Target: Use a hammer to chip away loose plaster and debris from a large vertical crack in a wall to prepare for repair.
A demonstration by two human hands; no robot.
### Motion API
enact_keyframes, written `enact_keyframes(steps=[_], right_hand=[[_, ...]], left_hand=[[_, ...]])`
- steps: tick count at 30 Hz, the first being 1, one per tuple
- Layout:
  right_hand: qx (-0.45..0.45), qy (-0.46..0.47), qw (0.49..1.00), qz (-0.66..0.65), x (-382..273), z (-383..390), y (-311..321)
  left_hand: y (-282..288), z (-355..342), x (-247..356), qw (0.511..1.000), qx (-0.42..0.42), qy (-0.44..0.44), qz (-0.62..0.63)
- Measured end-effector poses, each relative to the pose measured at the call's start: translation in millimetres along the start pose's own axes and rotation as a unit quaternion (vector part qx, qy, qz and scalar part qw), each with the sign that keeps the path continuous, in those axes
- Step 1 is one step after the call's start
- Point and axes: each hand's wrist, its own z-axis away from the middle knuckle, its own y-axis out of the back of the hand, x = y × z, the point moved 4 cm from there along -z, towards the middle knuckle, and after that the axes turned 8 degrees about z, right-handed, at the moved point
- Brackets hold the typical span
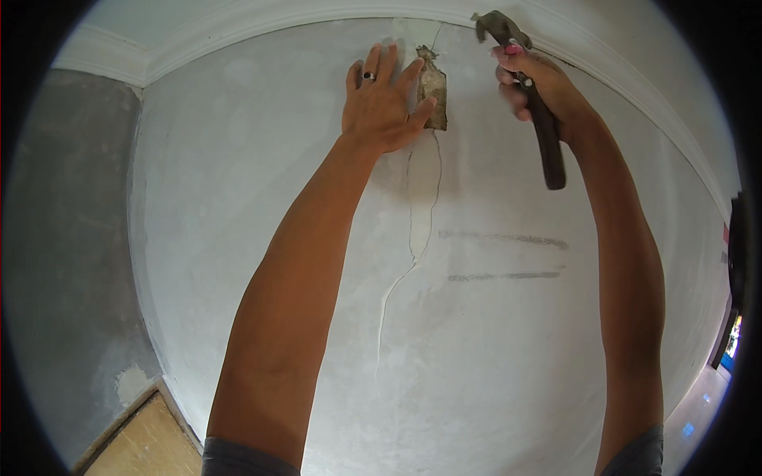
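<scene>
Dark, brown-handled claw hammer [544, 123] is gripped in the raised right hand [554, 87], right of the ragged brown patch [434, 84] in the cracked grey wall [500, 341], apparently for chipping, with strikes clear of the open left hand [381, 109] seemingly called for.

Access to the broken patch [434, 83] is partly obstructed by the spread left hand [381, 103]; its right edge is left mostly exposed. An open gap is bounded by the hammer [548, 143] at right and the cornice [238, 25] above. Below, the wall [500, 341] is left unobstructed between the forearms [290, 293].
</scene>
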Motion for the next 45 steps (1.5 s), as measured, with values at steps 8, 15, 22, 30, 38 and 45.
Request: enact_keyframes(steps=[8,15,22,30,38,45], right_hand=[[-0.015,0.037,0.999,-0.032,10.0,-18.8,1.1],[0.18,0.08,0.98,0.014,20.2,-24.7,-16.0],[0.212,0.052,0.975,0.041,26.8,-28.6,-26.2],[0.205,0.029,0.96,0.186,40.7,-41.0,-49.5],[0.241,0.04,0.964,0.109,27.1,-43.6,-28.7],[0.19,-0.005,0.967,0.17,44.8,-57.4,-36.1]], left_hand=[[3.4,-1.2,-3.2,0.994,0.027,-0.043,0.099],[9.7,3.0,-18.4,0.962,0.183,0.026,0.203],[9.5,3.5,-19.3,0.96,0.19,0.014,0.203],[12.4,3.0,-17.6,0.954,0.201,0.003,0.223],[9.9,3.0,-19.8,0.955,0.188,0.025,0.229],[12.9,2.5,-16.6,0.955,0.19,0.006,0.23]])
